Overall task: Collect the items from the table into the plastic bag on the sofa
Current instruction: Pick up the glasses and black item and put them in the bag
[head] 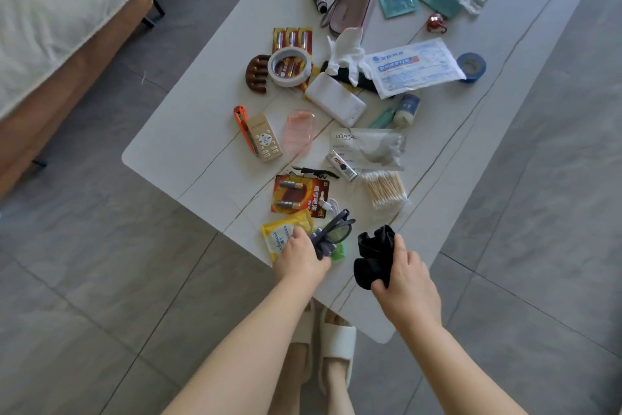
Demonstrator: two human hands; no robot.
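Note:
My right hand [405,283] grips a bunched black cloth [373,256] above the near corner of the white table [188,145]. My left hand [299,256] is curled round dark-framed glasses [336,229] and a purple item [321,244], with its fingers over a yellow packet [281,234]. A small green thing [338,251] lies just beside that hand. Many small items are scattered across the table. The plastic bag is out of view.
On the table lie a battery card [299,194], cotton swabs [385,189], a white power bank [335,98], tape rolls [289,66], a remote [266,138] and a mask packet [414,66]. The sofa [50,27] stands at the left. Grey tiled floor surrounds the table.

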